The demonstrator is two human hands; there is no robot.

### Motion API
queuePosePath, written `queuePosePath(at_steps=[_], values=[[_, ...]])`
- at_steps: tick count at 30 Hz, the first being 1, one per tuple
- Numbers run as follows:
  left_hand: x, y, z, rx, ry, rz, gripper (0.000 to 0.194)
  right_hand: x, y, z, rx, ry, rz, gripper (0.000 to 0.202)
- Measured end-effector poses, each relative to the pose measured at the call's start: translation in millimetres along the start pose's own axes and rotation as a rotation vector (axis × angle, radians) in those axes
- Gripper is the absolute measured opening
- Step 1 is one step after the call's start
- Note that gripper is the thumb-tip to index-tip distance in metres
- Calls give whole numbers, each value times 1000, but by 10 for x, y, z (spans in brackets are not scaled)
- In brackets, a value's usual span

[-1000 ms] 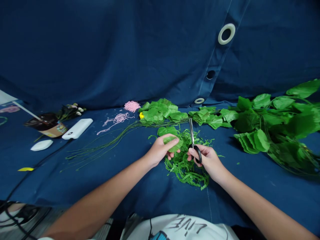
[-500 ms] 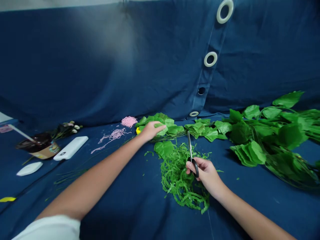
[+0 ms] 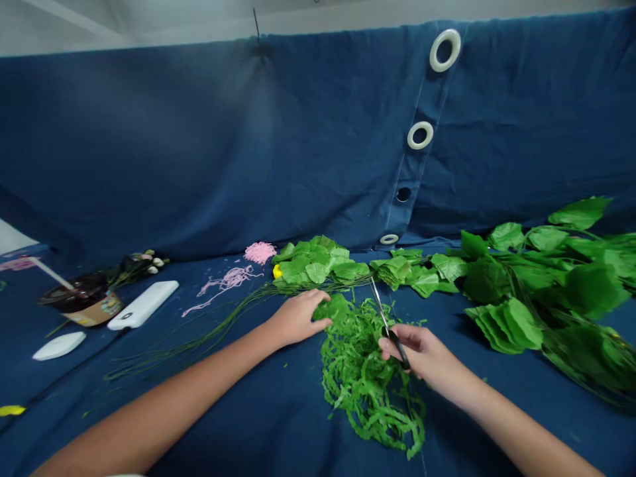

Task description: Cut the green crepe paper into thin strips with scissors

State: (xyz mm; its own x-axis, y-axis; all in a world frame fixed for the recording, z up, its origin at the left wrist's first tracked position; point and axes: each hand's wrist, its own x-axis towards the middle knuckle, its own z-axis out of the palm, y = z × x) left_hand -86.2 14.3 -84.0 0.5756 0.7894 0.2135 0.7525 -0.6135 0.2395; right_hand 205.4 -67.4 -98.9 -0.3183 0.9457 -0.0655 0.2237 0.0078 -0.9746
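Note:
My right hand (image 3: 416, 350) is closed around the black handles of a pair of scissors (image 3: 380, 305). Their metal blades point up and away, with the tips by the green stems. My left hand (image 3: 301, 319) hovers low over the cloth, thumb and fingers apart, at the left edge of a single green leaf (image 3: 336, 307). Whether its fingertips touch that leaf is unclear. Just beyond lies a stack of cut green leaves (image 3: 318, 257) on the stems. Curly green paper trimmings (image 3: 368, 377) are heaped between my hands.
More leafy garlands (image 3: 561, 271) spread at the right. Pink shreds (image 3: 259, 252) lie behind my left hand. Farther left are a white power bank (image 3: 144, 305) with a cable, a lidded cup (image 3: 82, 301) with a straw, and a white oval object (image 3: 59, 346). A blue curtain (image 3: 199, 152) rises behind.
My left hand has come off the leaf stack and moved down toward the single leaf nearer me. My right hand keeps the scissors near the stems. The view has tilted up slightly.

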Motion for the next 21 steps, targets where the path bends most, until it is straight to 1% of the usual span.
queuePosePath(at_steps=[1, 2, 3, 4, 7, 8, 9, 12, 15, 16, 17, 19, 20, 21], values=[[-2, -25, -21, -1, 0, -19, 35, 28, -14, -65, -113, 31, -43, 41], [10, -51, -41, 3, 7, -36, 32, 63, -33, -139, -264, 65, -73, 41], [27, -71, -54, 6, 12, -53, 34, 104, -59, -219, -434, 92, -92, 40], [44, -80, -56, 8, 19, -65, 39, 151, -88, -299, -586, 118, -108, 39], [70, -40, 15, 41, -6, -69, 77, 303, -176, -496, -900, 186, -104, 37], [73, -14, 57, 70, 2, -82, 80, 351, -195, -535, -970, 189, -96, 38], [76, 9, 103, 100, 21, -100, 76, 395, -205, -561, -1023, 189, -88, 37], [110, 38, 220, 160, 52, -115, 42, 492, -189, -572, -1116, 160, -74, 40], [165, 2, 259, 192, 73, -129, 19, 541, -144, -547, -1137, 119, -62, 42], [176, -15, 251, 194, 72, -133, 15, 550, -132, -544, -1142, 111, -62, 42], [179, -31, 232, 191, 71, -135, 16, 557, -124, -544, -1146, 108, -63, 43], [155, -54, 172, 157, 77, -95, 16, 564, -116, -557, -1152, 111, -58, 44], [130, -61, 134, 128, 67, -49, 23, 565, -115, -567, -1152, 116, -56, 44], [102, -65, 97, 88, 26, 6, 36, 564, -116, -576, -1147, 121, -55, 44]])
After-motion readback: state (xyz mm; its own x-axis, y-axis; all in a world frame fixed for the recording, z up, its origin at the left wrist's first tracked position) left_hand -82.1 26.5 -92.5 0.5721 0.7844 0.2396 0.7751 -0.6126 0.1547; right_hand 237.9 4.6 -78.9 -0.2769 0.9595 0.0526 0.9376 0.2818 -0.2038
